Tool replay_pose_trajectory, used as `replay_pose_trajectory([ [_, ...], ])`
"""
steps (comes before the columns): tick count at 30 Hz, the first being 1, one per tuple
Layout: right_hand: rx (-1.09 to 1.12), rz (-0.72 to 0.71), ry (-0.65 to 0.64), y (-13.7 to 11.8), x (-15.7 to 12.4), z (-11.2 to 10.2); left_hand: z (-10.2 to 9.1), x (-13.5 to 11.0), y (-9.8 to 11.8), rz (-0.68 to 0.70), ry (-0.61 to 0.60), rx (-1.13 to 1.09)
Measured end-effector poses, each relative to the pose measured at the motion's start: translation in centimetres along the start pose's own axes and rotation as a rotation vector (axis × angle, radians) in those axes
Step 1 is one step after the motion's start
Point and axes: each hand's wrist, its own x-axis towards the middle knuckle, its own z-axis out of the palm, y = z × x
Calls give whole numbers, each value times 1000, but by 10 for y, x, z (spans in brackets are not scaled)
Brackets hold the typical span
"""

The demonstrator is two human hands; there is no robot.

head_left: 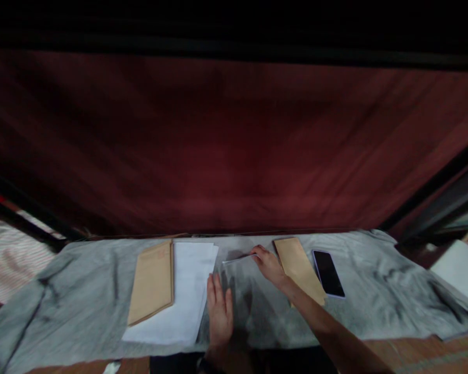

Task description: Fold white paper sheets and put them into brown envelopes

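A clear plastic sleeve [253, 296] lies on the grey cloth in front of me, its far edge slightly raised. My right hand [268, 265] pinches that far edge near its right corner. Flat beside the sleeve's left side rests my left hand [220, 312], fingers stretched out and holding nothing; whether it presses on the plastic I cannot tell. White paper sheets [191, 291] lie just left of this hand, partly covered by a stack of brown envelopes [152, 280]. To the right, another brown envelope [298, 265] sits partly behind my right forearm.
A phone [328, 272] with a dark screen lies right of the single envelope. The grey cloth [382, 291] covers the low surface, with a dark red fabric panel [234, 145] rising behind. Dark frame bars stand at both sides. A white object [458, 272] is at far right.
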Motion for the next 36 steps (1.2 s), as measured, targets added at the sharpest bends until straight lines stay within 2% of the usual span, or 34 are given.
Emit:
replay_pose_trajectory([
  [2,15,-34,23,-4,-22,-1,-13,0,0,-45,34,-61],
  [5,27,-85,59,-8,-64,16,-21,-6,-2,-4,13,-60],
  [9,27,-58,29,-13,-110,45,-2,-22,-1,226,-143,117],
  [12,50,-44,-32,-16,-126,48,19,-32,5,344,-256,257],
  [16,57,-45,-76,-20,-126,39,36,-33,14,366,-317,354],
  [19,30,-44,-40,-26,-116,39,40,-29,13,362,-320,386],
  [22,-43,-90,32,-34,-103,52,43,-29,13,363,-297,394],
  [25,-114,-141,43,-41,-92,70,44,-29,15,362,-251,391],
  [28,-164,-74,56,-41,-88,84,44,-27,12,364,-204,394],
  [36,-238,4,196,-23,-102,90,36,-20,-8,308,-132,358],
])
